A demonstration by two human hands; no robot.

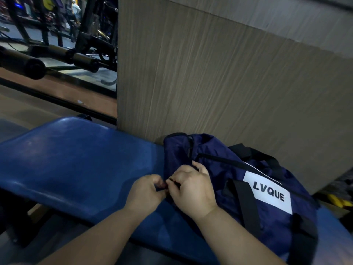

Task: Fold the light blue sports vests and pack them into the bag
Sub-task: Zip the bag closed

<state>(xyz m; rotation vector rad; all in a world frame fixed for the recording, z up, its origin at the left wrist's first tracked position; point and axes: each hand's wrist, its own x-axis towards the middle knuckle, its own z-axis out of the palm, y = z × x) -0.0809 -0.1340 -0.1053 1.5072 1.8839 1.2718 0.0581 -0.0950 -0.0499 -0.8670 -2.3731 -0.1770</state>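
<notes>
one dark blue bag [210,155] lies on the blue padded worktop [76,159], against a wood-grain panel [210,83]. left hand [147,192] and right hand [191,190] are both curled and pinched on a small dark part at the bag's near end, judged a zip pull. no light blue vest is seen, so its place cannot be told. risk: cloth caught in the zip if tugged askew. counted: one bag, one white label [267,192], two hands, nil vests.

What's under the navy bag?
A blue padded bench; the bag lies on its right end. The bench surface beneath it is covered, and the bag's contents are hidden.
</notes>
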